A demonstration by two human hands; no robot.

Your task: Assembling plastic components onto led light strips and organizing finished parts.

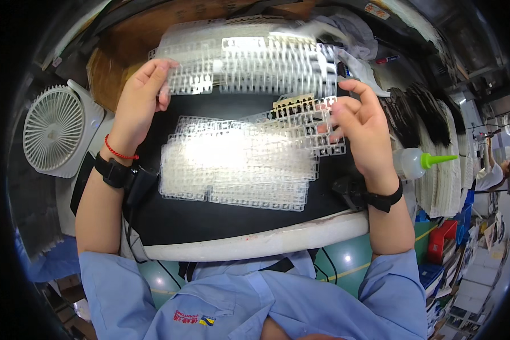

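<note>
My left hand (144, 90) pinches the left edge of a thin, pale, perforated plastic sheet (195, 85) at the far side of the black work surface. My right hand (361, 116) has thumb and fingers on the right end of another perforated sheet (314, 122), its index finger raised off it. Below lies a loose, fanned pile of similar sheets (255, 192), its middle washed out by glare. A tan strip with black parts (293, 105) shows at the upper edge of the right-hand sheet. More sheets (277, 68) stretch across the back, partly blurred.
A white fan (54, 130) stands at the left, beside a cardboard box (105, 79). To the right are a squeeze bottle with a green nozzle (413, 163) and stacked pale sheets (439, 187). A white padded edge (255, 241) borders the black work surface (153, 218). A red marker (387, 59) lies at the back.
</note>
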